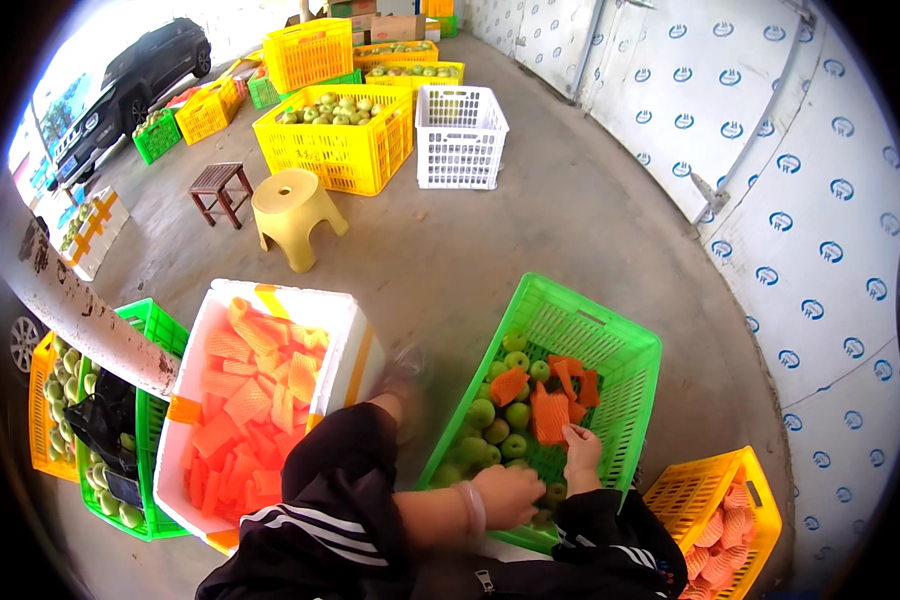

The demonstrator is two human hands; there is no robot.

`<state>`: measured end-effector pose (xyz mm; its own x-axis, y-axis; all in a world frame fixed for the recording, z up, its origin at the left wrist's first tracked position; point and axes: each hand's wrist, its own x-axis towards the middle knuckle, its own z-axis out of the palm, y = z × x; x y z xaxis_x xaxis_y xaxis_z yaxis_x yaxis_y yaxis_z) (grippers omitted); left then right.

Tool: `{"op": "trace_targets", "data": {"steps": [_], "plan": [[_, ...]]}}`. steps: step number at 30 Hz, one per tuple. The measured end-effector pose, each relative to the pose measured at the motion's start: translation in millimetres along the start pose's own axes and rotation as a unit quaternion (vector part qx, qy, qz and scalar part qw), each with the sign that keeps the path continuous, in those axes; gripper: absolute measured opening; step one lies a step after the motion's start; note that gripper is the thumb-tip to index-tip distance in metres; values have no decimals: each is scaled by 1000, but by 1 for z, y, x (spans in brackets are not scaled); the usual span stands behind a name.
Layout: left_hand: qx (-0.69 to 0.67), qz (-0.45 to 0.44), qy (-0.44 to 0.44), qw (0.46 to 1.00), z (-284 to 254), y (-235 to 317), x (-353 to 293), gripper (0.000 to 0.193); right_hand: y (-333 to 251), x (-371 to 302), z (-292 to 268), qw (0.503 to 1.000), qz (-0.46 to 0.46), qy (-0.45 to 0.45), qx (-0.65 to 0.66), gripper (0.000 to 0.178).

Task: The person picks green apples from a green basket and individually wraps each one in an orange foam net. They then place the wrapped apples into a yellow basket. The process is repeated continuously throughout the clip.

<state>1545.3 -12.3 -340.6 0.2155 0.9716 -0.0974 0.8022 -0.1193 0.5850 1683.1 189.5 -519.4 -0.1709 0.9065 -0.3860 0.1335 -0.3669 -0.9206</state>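
While your right hand [581,460] pinches an orange foam-net sleeve [550,415] inside the green crate [632,400], your left hand [510,497] curls over green apples [514,446]; whether it grips one, I can't tell. Sleeving seems in hand; the next move probably calls for opening the sleeve's mouth. Concrete floor [420,250] runs to patterned white wall panels [660,100].

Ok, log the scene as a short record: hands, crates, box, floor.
left hand: at the green fruit, grip unclear
right hand: pinching an orange foam sleeve
green crate: holds the fruit and several sleeves
white box: loose orange sleeves inside
yellow crate, lower right: pinkish foam netting
floor beyond: yellow stool, white crate
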Motion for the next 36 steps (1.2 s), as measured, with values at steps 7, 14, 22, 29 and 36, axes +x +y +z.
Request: {"op": "trace_targets", "data": {"steps": [7,14,22,29,36], "plan": [[-214,-46,412,885,-44,-2,10,35,-126,-101,50,920,-72,-278,266,10],[-227,-95,509,825,-42,-11,8,32,-149,-153,52,952,-181,-171,179,12],[-549,-53,282,785,-39,1,4,23,-187,-192,51,902,-202,-302,231,28],[-670,-32,269,692,-31,-9,10,23,-175,-178,46,921,-170,-304,171,32],[-594,-49,257,761,-41,-2,5,26,-168,-166,43,933,-141,-292,156,32]]}}
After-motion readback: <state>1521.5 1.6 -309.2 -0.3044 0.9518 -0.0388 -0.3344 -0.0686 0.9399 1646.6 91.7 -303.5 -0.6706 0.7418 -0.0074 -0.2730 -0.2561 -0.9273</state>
